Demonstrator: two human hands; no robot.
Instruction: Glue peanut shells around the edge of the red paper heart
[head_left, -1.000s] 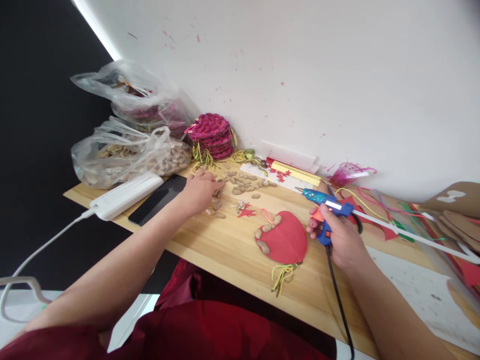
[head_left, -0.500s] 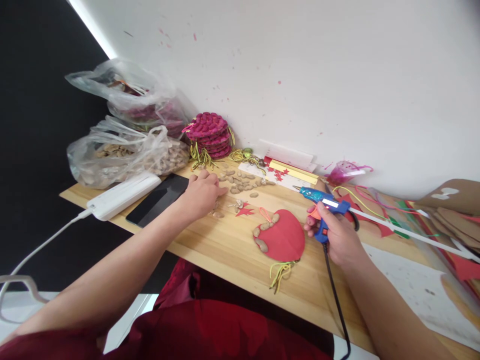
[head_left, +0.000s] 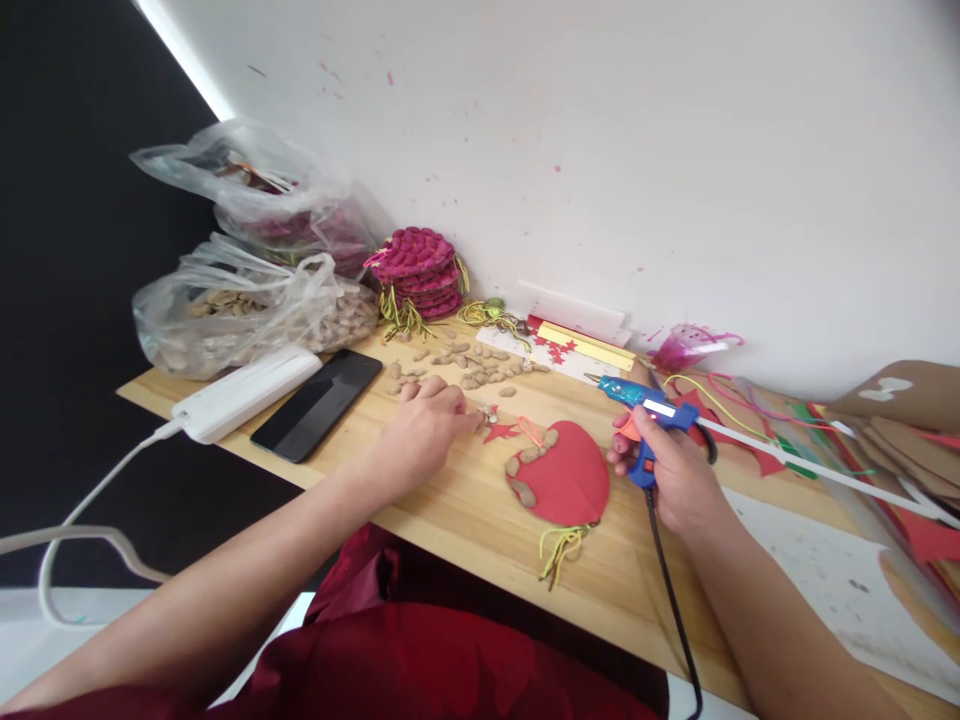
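Note:
My right hand (head_left: 671, 470) grips a blue hot glue gun (head_left: 652, 405), its nozzle pointing left and a long white glue stick running out behind. Left of it, a round red disc (head_left: 574, 470) lies on the wooden table, with several peanuts (head_left: 525, 493) along its left edge, an orange loop at the top and a yellow-green tassel (head_left: 561, 545) below. My left hand (head_left: 427, 430) is low over the table with curled fingers, beside a small red paper scrap (head_left: 501, 432). Whatever its fingertips hold is hidden. Loose peanuts (head_left: 480, 370) are scattered just beyond it.
A black phone (head_left: 319, 405) and a white power strip (head_left: 247, 390) lie at the left, before plastic bags (head_left: 255, 310) of peanuts. Stacked magenta discs (head_left: 416, 270) stand by the wall. Card and paper scraps (head_left: 900, 440) cover the right side. The glue gun's black cord (head_left: 671, 590) hangs over the front edge.
My left hand has moved right and toward me, from the loose peanuts to the red scrap, uncovering the phone's end. My right hand with the glue gun has barely moved.

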